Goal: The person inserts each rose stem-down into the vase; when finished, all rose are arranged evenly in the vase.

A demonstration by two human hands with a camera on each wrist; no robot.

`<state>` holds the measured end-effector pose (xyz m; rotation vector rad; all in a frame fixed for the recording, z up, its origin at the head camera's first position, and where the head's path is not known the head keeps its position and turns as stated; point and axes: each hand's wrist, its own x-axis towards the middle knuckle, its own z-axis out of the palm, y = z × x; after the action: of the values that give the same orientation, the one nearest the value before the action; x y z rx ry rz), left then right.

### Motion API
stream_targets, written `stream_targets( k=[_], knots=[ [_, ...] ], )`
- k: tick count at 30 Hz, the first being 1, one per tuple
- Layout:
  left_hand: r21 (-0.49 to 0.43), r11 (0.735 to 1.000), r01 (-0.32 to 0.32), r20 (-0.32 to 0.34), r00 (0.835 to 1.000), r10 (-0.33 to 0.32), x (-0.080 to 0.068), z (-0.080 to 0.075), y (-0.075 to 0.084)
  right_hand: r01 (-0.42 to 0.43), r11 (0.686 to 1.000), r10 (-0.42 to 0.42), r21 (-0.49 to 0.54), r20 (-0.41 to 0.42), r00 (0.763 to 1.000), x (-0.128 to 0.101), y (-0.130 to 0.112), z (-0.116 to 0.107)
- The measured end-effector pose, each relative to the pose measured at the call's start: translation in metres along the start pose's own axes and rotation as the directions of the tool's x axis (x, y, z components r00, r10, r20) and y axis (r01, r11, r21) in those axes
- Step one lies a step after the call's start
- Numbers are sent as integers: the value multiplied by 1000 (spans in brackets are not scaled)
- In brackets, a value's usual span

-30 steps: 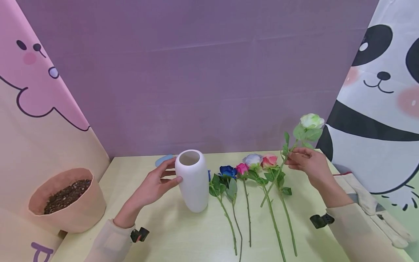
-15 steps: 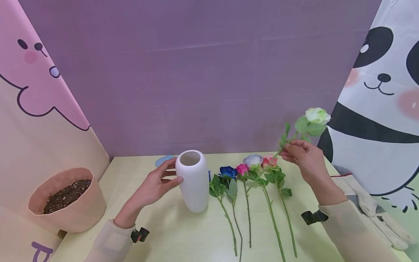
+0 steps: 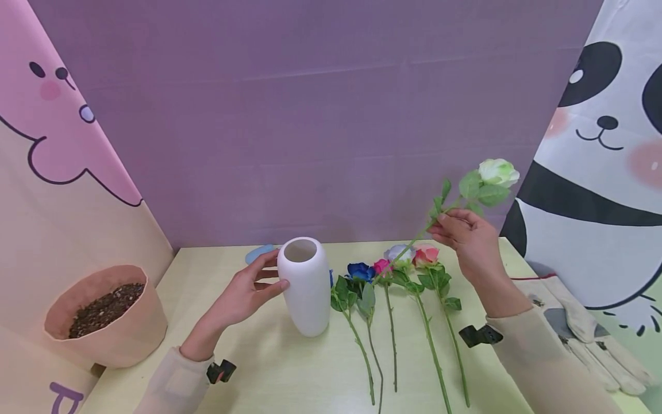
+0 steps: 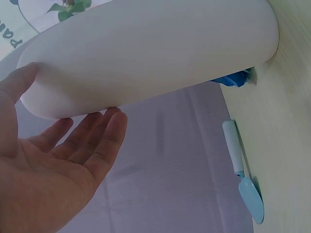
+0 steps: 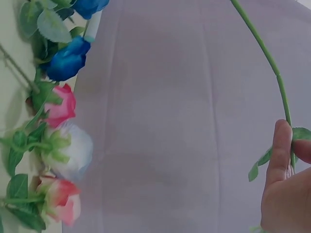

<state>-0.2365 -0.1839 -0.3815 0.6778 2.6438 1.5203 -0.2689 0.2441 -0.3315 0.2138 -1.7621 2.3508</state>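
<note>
White rose [image 3: 497,171] lifted above the surface [image 3: 289,368].
My right hand [image 3: 468,238] pinches its stem; my left hand [image 3: 243,293], fingers straight, touches the vase [image 3: 306,287].

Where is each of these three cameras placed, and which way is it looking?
Head: worn on the head, looks forward and down at the table; shows the left hand on the vase and the right hand pinching the white rose.
Left wrist: on the left wrist, looks along the palm at the vase.
Right wrist: on the right wrist, looks past the fingers at the stem.
Shared: head and right wrist both show the roses lying on the table.
</note>
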Motion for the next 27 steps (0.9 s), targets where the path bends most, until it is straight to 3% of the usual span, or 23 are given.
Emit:
stream_targets(
  k=[27],
  knots=[
    [14,1000,8,-4,1000,-8,0,0,1,16,996,-13,90,-27,1000,6,-21,48]
  ],
)
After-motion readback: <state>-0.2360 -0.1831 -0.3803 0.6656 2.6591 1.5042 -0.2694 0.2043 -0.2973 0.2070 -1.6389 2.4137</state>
